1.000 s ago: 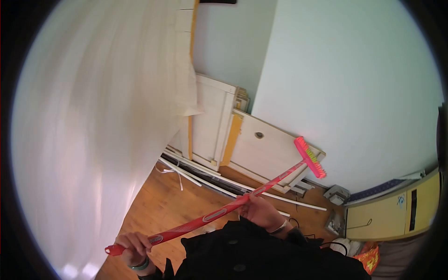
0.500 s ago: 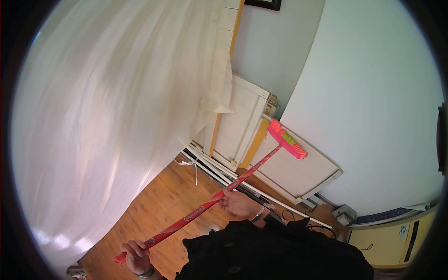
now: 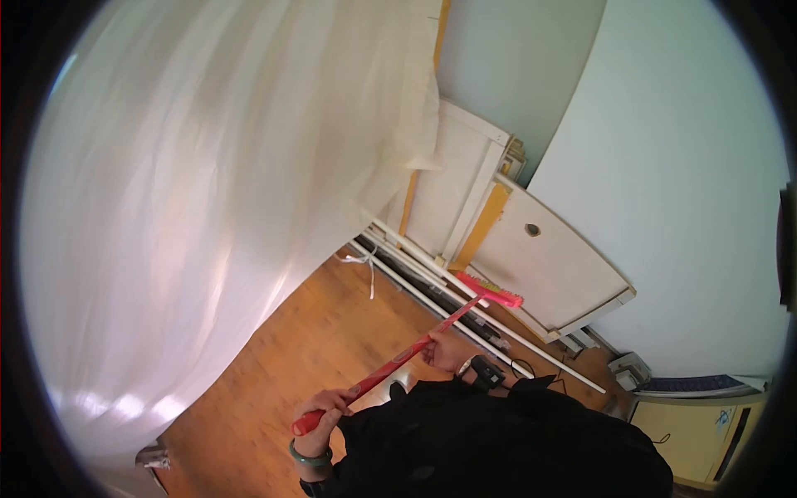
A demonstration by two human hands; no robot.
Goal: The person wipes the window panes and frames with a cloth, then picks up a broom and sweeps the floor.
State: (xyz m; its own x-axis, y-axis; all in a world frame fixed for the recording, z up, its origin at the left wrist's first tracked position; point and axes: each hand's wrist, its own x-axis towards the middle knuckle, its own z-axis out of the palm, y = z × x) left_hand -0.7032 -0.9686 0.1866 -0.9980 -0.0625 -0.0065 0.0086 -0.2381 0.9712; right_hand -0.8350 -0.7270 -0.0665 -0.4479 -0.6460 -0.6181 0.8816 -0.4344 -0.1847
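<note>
Both hands closed round red broom (image 3: 407, 358): left hand (image 3: 320, 412) at handle end, right hand (image 3: 444, 350) mid-shaft; brush head, raised half second ago, now lowered at 1 o'clock near white pipes (image 3: 448, 290) on floor (image 3: 315, 349), sweeping stance

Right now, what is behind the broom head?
Behind the broom head lie white pipes along the floor and white panels leaning on the wall. The floor under the bristles is hidden.

Left hand (image 3: 322, 408) and right hand (image 3: 444, 350) both clenched, fingers curled, held apart.
</note>
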